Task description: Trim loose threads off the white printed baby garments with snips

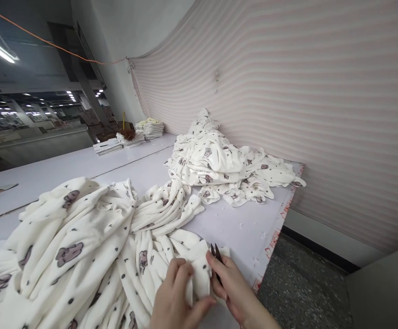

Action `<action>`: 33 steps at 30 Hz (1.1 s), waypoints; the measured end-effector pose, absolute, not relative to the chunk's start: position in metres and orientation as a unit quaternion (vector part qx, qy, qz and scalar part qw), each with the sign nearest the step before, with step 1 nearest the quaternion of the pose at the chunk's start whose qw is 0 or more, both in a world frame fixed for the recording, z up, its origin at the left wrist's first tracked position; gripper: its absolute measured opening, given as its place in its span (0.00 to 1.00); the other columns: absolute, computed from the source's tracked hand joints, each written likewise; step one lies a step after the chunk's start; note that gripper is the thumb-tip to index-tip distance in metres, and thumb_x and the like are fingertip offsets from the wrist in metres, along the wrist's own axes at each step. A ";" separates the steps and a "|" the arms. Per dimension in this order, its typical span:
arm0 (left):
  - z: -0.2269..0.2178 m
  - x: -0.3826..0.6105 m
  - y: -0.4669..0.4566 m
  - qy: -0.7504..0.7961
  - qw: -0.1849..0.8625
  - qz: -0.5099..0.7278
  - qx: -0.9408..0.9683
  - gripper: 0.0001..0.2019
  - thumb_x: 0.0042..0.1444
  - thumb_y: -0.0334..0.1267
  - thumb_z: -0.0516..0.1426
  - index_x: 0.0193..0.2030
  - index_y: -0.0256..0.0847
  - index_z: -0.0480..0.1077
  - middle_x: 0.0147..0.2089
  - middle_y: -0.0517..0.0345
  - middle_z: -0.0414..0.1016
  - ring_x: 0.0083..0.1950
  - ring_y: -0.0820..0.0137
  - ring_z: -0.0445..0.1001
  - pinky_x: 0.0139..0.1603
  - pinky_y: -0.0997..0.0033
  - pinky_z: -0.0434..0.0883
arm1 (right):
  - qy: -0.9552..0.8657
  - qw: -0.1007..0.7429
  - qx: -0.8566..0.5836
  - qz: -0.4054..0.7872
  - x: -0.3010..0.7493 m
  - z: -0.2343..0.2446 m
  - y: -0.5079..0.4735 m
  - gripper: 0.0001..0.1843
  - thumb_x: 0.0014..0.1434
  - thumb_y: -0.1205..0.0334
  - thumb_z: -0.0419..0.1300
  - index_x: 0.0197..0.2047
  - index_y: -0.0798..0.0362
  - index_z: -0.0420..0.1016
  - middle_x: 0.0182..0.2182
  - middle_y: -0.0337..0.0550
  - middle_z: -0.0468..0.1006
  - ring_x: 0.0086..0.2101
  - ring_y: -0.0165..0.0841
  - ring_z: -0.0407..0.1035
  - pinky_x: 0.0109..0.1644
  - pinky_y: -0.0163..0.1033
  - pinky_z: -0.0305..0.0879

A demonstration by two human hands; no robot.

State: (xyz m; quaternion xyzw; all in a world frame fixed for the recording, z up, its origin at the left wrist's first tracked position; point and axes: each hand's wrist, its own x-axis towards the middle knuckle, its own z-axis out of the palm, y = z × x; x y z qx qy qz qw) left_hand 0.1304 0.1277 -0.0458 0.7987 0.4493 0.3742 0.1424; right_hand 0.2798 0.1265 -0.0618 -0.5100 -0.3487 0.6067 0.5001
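A white fleece garment (82, 242) printed with grey-purple animals lies bunched across the near part of the table. My left hand (174, 297) pinches a folded corner of this fabric at the bottom centre. My right hand (233, 288) grips small dark thread snips (217, 256), whose open blades point up at the edge of the pinched corner. Both hands are closed around what they hold.
A heap of the same printed garments (219, 164) lies farther back against the striped pink wall. The white table (247, 228) ends at a red-marked edge on the right, with grey floor below. Stacks of folded cloth (149, 129) sit at the far end.
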 end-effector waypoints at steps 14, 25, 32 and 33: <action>-0.029 0.116 0.115 0.473 0.360 0.450 0.666 0.06 0.59 0.41 0.54 0.33 0.43 0.66 0.39 0.57 0.73 0.40 0.66 0.72 0.43 0.72 0.67 | -0.547 0.502 -0.620 0.255 0.305 -0.042 0.111 0.09 0.60 0.55 0.57 0.41 0.49 0.71 0.40 0.45 0.73 0.38 0.38 0.69 0.37 0.37 0.64; -0.015 0.111 0.122 0.516 0.538 0.422 0.516 0.15 0.49 0.51 0.62 0.36 0.41 0.73 0.36 0.57 0.80 0.40 0.62 0.75 0.42 0.70 0.70 | -0.652 0.496 -0.474 0.323 0.266 -0.031 0.106 0.13 0.57 0.69 0.60 0.46 0.48 0.72 0.46 0.43 0.78 0.48 0.37 0.70 0.52 0.39 0.66; -0.014 0.105 0.115 0.521 0.509 0.384 0.568 0.16 0.54 0.53 0.58 0.40 0.43 0.72 0.34 0.60 0.77 0.37 0.66 0.73 0.39 0.73 0.69 | -0.657 0.451 -0.519 0.309 0.261 -0.043 0.106 0.06 0.64 0.63 0.52 0.36 0.51 0.69 0.30 0.39 0.75 0.32 0.33 0.70 0.35 0.34 0.63; -0.015 0.104 0.116 0.524 0.506 0.375 0.573 0.17 0.54 0.53 0.57 0.41 0.43 0.72 0.35 0.60 0.77 0.38 0.65 0.73 0.40 0.72 0.69 | -0.649 0.450 -0.522 0.322 0.261 -0.043 0.106 0.10 0.66 0.60 0.50 0.34 0.51 0.68 0.27 0.38 0.73 0.30 0.32 0.68 0.33 0.34 0.62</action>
